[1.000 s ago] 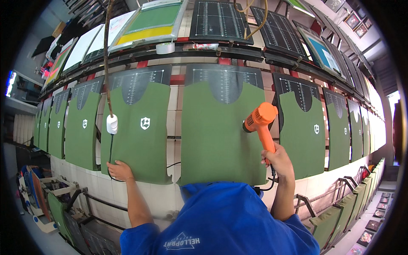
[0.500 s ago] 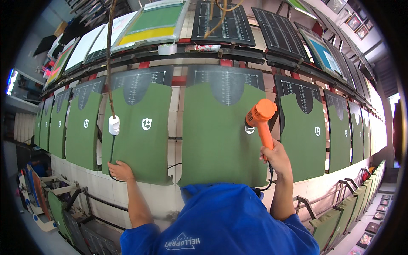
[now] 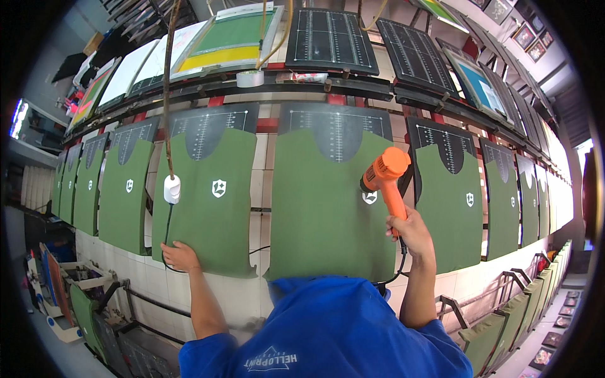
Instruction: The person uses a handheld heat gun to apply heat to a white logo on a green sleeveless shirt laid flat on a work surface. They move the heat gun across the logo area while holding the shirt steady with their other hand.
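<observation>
My right hand is wrapped round the handle of an orange heat gun. The gun's dark nozzle tilts down over a white shield print on a green shirt panel, covering part of that print. Lower left, my left hand has its fingers closed on a black power cord at the lower edge of another green panel. That cord runs up to a white plug connector, which hangs from a brown cable overhead.
Black printing boards carry green panels in a row to both sides. Behind runs a dark rail with a tape roll, more boards and a framed screen. Metal bars and further green panels lie lower down.
The view has tilted slightly, so the boards sit a little lower. The heat gun's nozzle has shifted slightly left and up, showing more of the white print. Both hands keep their grip.
</observation>
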Demonstrator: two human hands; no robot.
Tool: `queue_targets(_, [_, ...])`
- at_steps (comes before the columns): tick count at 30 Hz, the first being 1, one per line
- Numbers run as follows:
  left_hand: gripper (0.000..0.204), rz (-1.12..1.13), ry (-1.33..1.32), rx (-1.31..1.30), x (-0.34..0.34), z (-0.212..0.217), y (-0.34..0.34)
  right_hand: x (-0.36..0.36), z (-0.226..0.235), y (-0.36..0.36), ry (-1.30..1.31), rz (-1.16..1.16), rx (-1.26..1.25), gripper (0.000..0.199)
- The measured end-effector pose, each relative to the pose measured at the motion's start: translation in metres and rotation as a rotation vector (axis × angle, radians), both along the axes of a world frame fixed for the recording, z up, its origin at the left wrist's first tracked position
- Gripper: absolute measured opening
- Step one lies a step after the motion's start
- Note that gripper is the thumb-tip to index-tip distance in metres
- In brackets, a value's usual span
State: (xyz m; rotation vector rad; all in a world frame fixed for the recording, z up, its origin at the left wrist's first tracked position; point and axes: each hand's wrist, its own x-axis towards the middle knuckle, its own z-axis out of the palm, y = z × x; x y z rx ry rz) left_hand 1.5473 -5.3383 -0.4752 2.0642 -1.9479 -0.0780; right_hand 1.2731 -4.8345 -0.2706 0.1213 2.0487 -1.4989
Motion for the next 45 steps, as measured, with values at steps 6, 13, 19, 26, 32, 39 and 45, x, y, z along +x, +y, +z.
queue_targets(6, [0.051,-0.002,-0.008,0.005,-0.001,0.002,0.001,0.001,0.004,0.000,-0.011,0.011,-0.013,0.034])
queue_targets(13, [0.051,-0.010,-0.023,-0.010,0.001,-0.001,0.000,0.014,0.012,0.007,-0.044,0.038,0.001,0.030])
queue_targets(19, [0.052,0.003,-0.038,0.015,-0.001,0.004,0.000,0.027,0.014,0.014,-0.046,-0.001,0.010,0.031])
queue_targets(26, [0.051,-0.005,-0.024,0.012,0.003,0.004,0.002,0.036,0.019,0.020,-0.028,-0.047,0.036,0.030])
queue_targets(32, [0.051,-0.029,-0.008,0.003,-0.004,0.007,0.006,0.021,0.001,0.034,0.014,-0.048,0.031,0.027])
queue_targets(39, [0.051,-0.060,-0.026,0.019,0.000,0.012,0.007,-0.001,-0.006,0.007,0.107,-0.068,-0.097,0.023])
queue_targets(45, [0.050,-0.244,0.011,-0.016,0.036,0.009,-0.016,0.009,-0.010,-0.007,0.112,-0.114,-0.146,0.021])
